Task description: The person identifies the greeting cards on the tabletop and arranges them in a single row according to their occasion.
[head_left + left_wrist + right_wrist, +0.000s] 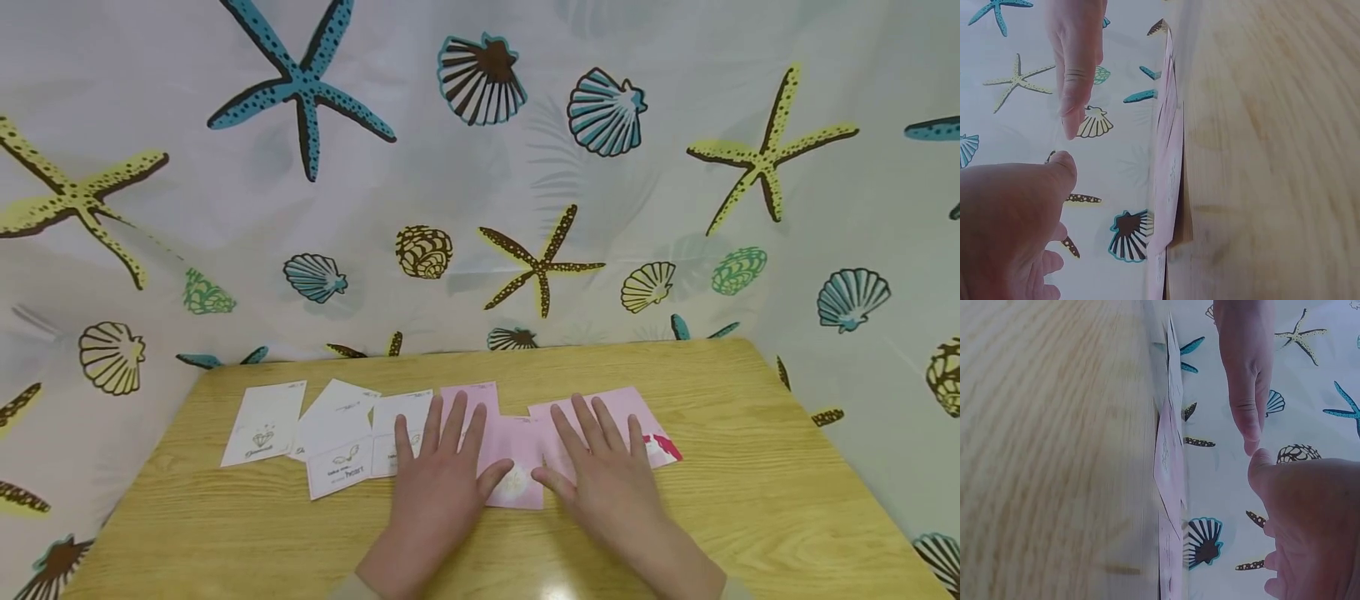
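Observation:
Both hands are held flat with fingers spread, side by side over a row of paper cards. The left hand (438,487) overlaps a pink card (468,393) and the edge of a white card (386,410) in the head view. Beneath the right hand (611,479) shows a wider pink card (626,402) with a red-and-white corner. Between the two thumbs lies a pink card (525,496) with a pale round print. In the left wrist view the hands are raised above the tabletop, apart from the pink cards (1169,175), holding nothing.
Further left on the wooden table (750,500) lie a white card (258,425) with a diamond print, a second white card (333,417), and a small white card (337,475) with wings. A cloth (465,183) printed with starfish and shells hangs around the back and sides.

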Available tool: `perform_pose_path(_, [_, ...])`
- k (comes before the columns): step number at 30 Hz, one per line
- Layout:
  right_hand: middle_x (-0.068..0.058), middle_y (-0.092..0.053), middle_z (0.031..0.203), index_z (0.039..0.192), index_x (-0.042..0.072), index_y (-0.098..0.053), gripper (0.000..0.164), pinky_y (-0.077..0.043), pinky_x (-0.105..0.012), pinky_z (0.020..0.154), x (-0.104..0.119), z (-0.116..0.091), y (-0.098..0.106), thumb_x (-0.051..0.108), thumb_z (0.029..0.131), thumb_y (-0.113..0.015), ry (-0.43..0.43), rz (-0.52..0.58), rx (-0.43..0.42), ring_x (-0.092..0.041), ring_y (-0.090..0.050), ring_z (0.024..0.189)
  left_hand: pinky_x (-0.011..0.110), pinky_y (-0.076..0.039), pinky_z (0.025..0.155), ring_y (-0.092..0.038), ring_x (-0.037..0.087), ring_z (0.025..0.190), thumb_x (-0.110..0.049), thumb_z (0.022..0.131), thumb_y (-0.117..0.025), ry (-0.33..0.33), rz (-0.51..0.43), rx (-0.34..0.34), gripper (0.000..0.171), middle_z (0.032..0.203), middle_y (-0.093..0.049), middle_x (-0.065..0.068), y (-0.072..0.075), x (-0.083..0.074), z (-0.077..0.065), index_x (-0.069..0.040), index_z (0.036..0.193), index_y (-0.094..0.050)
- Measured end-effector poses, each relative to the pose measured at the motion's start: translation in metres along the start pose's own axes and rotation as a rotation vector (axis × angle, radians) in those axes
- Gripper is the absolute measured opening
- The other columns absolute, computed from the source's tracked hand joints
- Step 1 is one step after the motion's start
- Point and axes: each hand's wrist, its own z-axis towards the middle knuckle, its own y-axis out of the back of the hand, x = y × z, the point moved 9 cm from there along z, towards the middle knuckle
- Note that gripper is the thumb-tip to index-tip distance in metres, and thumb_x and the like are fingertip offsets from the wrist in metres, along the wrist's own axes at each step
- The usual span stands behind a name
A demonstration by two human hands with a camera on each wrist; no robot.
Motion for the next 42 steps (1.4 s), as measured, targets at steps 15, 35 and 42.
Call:
perform_pose_path(15, [-0.016,-0.037,0.176,0.17,0.011,-0.045,0.08,-0.023,-0.073,0.126,-0.043,-0.005,0.016,0.059,0.108,-0.062,-0.045,0.014,-0.064,-0.041,-0.031,0.163,0.076,-0.015,0.126,-0.025,0.041,0.166,-0.066,0.111,-0.051,-0.03,-0.093,-0.052,0.078,0.177,-0.036,0.014,-0.001,-0.042,0.016,-0.011,0.167,-0.049])
perform_pose_path(35, [-0.024,-0.034,0.175,0.171,0.005,-0.039,0.082,-0.021,-0.076,0.124,-0.1,-0.019,0.018,0.056,0.11,-0.061,-0.131,0.029,-0.007,-0.049,-0.03,0.161,0.076,-0.018,0.125,-0.028,0.041,0.164,-0.066,0.11,-0.052,-0.062,-0.126,-0.012,0.077,0.174,-0.041,0.012,-0.018,-0.099,0.042,-0.014,0.166,-0.052])
perform_pose_path(42, [-0.025,-0.035,0.175,0.17,0.004,-0.038,0.082,-0.021,-0.075,0.125,-0.115,-0.022,0.013,0.057,0.111,-0.059,-0.154,0.035,0.012,-0.049,-0.029,0.162,0.074,-0.024,0.125,-0.034,0.039,0.162,-0.063,0.109,-0.058,-0.08,-0.126,-0.019,0.075,0.173,-0.043,0.013,-0.024,-0.117,0.048,-0.013,0.164,-0.054])
